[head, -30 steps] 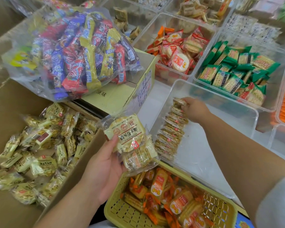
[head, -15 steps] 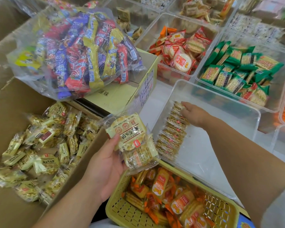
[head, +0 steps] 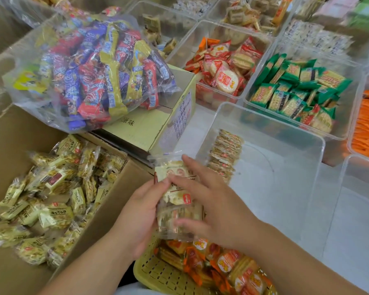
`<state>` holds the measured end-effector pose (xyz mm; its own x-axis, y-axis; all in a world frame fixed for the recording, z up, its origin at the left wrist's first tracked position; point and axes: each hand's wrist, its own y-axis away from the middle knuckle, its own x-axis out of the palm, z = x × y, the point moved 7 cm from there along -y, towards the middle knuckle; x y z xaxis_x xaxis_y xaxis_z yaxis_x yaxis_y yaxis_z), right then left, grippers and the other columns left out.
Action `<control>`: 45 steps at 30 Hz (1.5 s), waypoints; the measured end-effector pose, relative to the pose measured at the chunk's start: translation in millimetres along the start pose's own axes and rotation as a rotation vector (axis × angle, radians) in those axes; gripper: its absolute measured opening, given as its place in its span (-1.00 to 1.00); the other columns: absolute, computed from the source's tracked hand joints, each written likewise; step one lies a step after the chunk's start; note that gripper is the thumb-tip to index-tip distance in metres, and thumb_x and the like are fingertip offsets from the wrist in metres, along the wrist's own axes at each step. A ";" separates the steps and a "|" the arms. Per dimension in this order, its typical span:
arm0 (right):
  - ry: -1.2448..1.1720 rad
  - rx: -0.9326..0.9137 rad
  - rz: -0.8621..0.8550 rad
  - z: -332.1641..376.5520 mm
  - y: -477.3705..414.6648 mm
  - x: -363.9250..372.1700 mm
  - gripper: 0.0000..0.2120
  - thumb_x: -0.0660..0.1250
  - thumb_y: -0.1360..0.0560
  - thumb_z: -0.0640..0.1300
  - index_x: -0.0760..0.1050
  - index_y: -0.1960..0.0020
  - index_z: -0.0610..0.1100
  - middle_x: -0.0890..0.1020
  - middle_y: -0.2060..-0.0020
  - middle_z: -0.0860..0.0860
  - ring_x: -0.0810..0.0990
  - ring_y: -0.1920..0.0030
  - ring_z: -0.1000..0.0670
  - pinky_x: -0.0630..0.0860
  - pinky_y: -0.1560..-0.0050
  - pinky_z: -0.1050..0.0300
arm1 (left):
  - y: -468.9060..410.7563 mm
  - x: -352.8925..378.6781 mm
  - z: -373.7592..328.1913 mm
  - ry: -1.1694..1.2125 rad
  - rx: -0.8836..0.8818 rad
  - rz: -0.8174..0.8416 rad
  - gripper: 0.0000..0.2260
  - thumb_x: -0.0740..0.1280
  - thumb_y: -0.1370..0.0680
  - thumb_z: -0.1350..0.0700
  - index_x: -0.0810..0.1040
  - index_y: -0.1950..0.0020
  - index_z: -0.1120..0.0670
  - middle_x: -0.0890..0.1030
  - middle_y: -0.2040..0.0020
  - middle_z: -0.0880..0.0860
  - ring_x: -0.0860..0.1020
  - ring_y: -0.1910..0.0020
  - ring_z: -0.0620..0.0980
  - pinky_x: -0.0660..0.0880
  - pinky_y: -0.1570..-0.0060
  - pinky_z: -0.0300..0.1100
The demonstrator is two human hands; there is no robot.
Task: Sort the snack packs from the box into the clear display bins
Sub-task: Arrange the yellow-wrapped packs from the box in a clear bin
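A big cardboard box (head: pixel 15 133) at the left holds several pale yellow snack packs (head: pixel 51 188). In front of me my left hand (head: pixel 136 216) grips a clear bag of the same packs (head: pixel 175 196). My right hand (head: pixel 213 203) lies over the bag's front, its fingers spread across the plastic; I cannot tell whether they grip it. Just beyond, a clear display bin (head: pixel 285 150) holds one neat row of these packs (head: pixel 226 156) along its left wall.
A clear bag of colourful bars (head: pixel 94 67) rests on a small yellow carton (head: pixel 149 128). Bins of red packs (head: pixel 224 67), green packs (head: pixel 296 92) and orange packs (head: pixel 366 128) stand behind. A yellow basket (head: pixel 158 275) of orange packs sits below my hands.
My right hand has left the row in the clear bin and come back onto the bag held by my left hand. The bag sits a little lower and nearer to me.
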<state>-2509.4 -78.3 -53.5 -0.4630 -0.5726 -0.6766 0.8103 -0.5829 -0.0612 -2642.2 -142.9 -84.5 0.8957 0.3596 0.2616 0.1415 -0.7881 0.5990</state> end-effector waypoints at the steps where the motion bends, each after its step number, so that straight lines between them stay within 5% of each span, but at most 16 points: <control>1: 0.021 0.035 0.000 2.1 3.2 4.7 -0.22 0.42 -0.47 0.27 0.15 -0.59 0.21 -0.03 -0.64 0.12 0.13 -0.59 -0.01 0.30 -0.48 -0.13 | 1.0 1.9 0.5 -0.041 0.008 0.006 -0.68 0.39 -0.55 -0.21 0.66 -0.26 -0.18 0.69 -0.25 0.03 0.67 -0.22 0.12 0.62 -0.14 0.14; 4: 0.020 0.135 -0.060 2.5 7.8 4.1 -0.24 0.48 -0.47 0.14 0.23 -0.58 0.15 0.07 -0.62 0.10 0.23 -0.56 -0.02 0.38 -0.44 -0.11 | 4.9 3.9 1.9 -0.153 0.033 0.014 -0.52 0.40 -0.45 -0.39 0.62 -0.30 -0.23 0.67 -0.28 -0.08 0.60 -0.33 0.02 0.41 -0.39 0.27; 8: -0.056 0.143 -0.181 -2.6 11.0 -12.1 -0.38 0.40 -0.44 -0.19 0.43 -0.48 0.05 0.37 -0.51 0.00 0.43 -0.44 -0.07 0.49 -0.34 -0.05 | -6.3 5.8 0.7 -0.116 -0.045 -0.078 -0.54 0.19 -0.64 -0.32 0.69 -0.17 -0.03 0.73 -0.09 0.14 0.61 -0.31 0.20 0.56 -0.16 0.07; 10: -0.040 0.179 -0.229 -16.3 10.6 -25.0 -0.39 0.44 -0.46 -0.24 0.45 -0.46 0.06 0.40 -0.48 0.02 0.45 -0.41 -0.03 0.46 -0.32 0.01 | -7.6 3.2 1.7 -0.121 -0.057 -0.110 -0.44 0.23 -0.56 -0.41 0.65 -0.05 0.07 0.72 0.00 0.21 0.63 -0.22 0.29 0.59 -0.07 0.12; 13: 0.019 0.354 -0.372 -61.9 2.3 -60.4 -0.54 0.44 -0.52 -0.16 0.47 -0.38 0.07 0.48 -0.34 0.08 0.53 -0.10 0.15 0.52 -0.14 0.08 | -1.4 -0.5 1.2 -0.131 -0.008 -0.091 -0.26 0.33 -0.27 -0.59 0.66 -0.05 0.02 0.71 -0.08 0.21 0.67 -0.09 0.33 0.53 -0.19 0.41; 18: 0.204 0.688 -0.320 -168.7 -30.1 -100.1 -0.69 0.38 -0.58 -0.02 0.46 -0.31 0.03 0.55 -0.23 -0.10 0.55 0.01 -0.11 0.39 0.10 0.07 | 0.4 -14.8 1.8 -0.066 0.021 -0.166 -0.50 0.21 -0.48 -0.36 0.67 0.00 0.02 0.71 -0.10 0.23 0.64 -0.12 0.37 0.49 -0.21 0.46; 23: 0.218 0.839 -0.180 -224.3 -64.8 -89.9 -0.66 0.36 -0.57 -0.01 0.46 -0.32 -0.03 0.56 -0.19 -0.16 0.53 0.14 -0.11 0.42 0.19 0.05 | 0.6 -24.7 5.0 -0.023 0.012 -0.213 -0.55 0.22 -0.50 -0.30 0.67 -0.02 0.03 0.72 -0.10 0.22 0.70 -0.05 0.29 0.58 -0.12 0.40; 27: 0.003 0.886 -0.148 -239.2 -76.1 -69.0 -0.58 0.39 -0.49 0.13 0.46 -0.27 -0.04 0.60 -0.06 -0.08 0.59 0.12 -0.06 0.58 0.08 -0.02 | -2.5 -32.9 6.7 0.011 0.010 -0.232 -0.57 0.25 -0.50 -0.28 0.66 -0.01 0.04 0.71 -0.11 0.21 0.71 -0.03 0.28 0.64 0.04 0.28; 31: -0.119 0.879 -0.211 -248.3 -82.4 -62.3 -0.65 0.15 -0.56 0.14 0.49 -0.15 -0.08 0.58 -0.07 -0.13 0.52 0.11 -0.03 0.44 0.02 -0.03 | -3.4 -38.7 9.0 0.040 0.009 -0.236 -0.56 0.24 -0.49 -0.30 0.66 -0.02 0.02 0.71 -0.12 0.20 0.71 -0.03 0.28 0.64 0.02 0.29; 36: 0.027 0.925 -0.082 -263.6 -85.3 -54.8 -0.61 0.09 -0.69 0.04 0.43 -0.42 -0.10 0.54 -0.29 -0.18 0.51 -0.21 -0.24 0.52 -0.17 -0.10 | -3.3 -39.9 9.6 0.035 0.008 -0.238 -0.56 0.22 -0.50 -0.29 0.67 -0.02 0.01 0.72 -0.11 0.16 0.71 -0.03 0.24 0.64 0.08 0.19; 39: 0.032 0.952 -0.089 -268.2 -85.8 -50.6 -0.59 0.09 -0.70 0.08 0.43 -0.43 -0.09 0.56 -0.27 -0.19 0.54 -0.19 -0.26 0.55 -0.21 -0.20 | -2.7 -39.6 7.8 0.029 0.007 -0.232 -0.57 0.22 -0.51 -0.28 0.66 -0.03 0.02 0.72 -0.12 0.16 0.71 -0.05 0.24 0.64 0.01 0.24; 45: 0.169 0.969 -0.100 -268.5 -80.1 -53.0 -0.49 0.09 -0.66 0.22 0.36 -0.44 -0.10 0.53 -0.34 -0.21 0.51 -0.28 -0.27 0.45 -0.20 -0.08 | 1.6 -36.7 3.2 0.054 0.014 -0.216 -0.59 0.26 -0.51 -0.25 0.66 -0.06 0.04 0.71 -0.12 0.18 0.69 -0.07 0.23 0.61 -0.10 0.30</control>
<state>-2453.3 153.5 -209.8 -0.3952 -0.4492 -0.8013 0.0912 -0.8872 0.4523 -2673.5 -159.0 -95.6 0.8200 0.5469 0.1688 0.3337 -0.6964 0.6354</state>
